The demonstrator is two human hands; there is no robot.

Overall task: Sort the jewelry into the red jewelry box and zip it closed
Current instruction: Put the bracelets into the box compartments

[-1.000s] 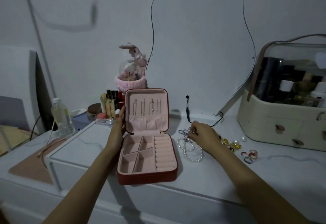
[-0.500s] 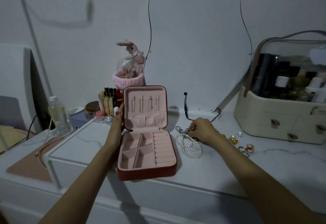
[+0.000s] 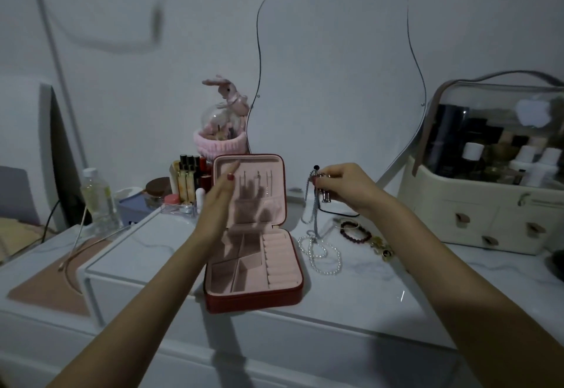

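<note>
1. A white, faintly marbled vanity top [image 3: 351, 293] is seen against a plain pale wall, lit dimly; a wavy-edged mirror [image 3: 335, 82] is leaned on the wall behind it
2. The red jewelry box [image 3: 253, 253] is set open near the front edge of the top, its lid stood upright and its pink-lined compartments shown with nothing visible in them
3. The left hand [image 3: 218, 201] is held flat in front of the lid's left side – fingers straight and together, nothing gripped; whether the lid is touched cannot be told
4. The right hand [image 3: 345, 184] is raised to the right of the lid, and a silver chain necklace [image 3: 311, 204] is pinched between its curled fingertips, so that the chain hangs down towards the top
5. A pearl necklace [image 3: 323, 253] is laid just beside the box's right wall; a dark beaded bracelet [image 3: 355, 232] and gold-coloured pieces [image 3: 381, 247] are placed a little further right
6. At the right, a cream cosmetics case [image 3: 476, 204] with a clear domed lid is stood, filled with bottles; a pale apple-shaped mark is seen on the lid, but no writing can be read
7. At the left back are grouped small cosmetic bottles [image 3: 187, 177], a clear plastic bottle [image 3: 97, 198] and a pink rabbit ornament [image 3: 225, 113] – their labels are too blurred to be read
</note>
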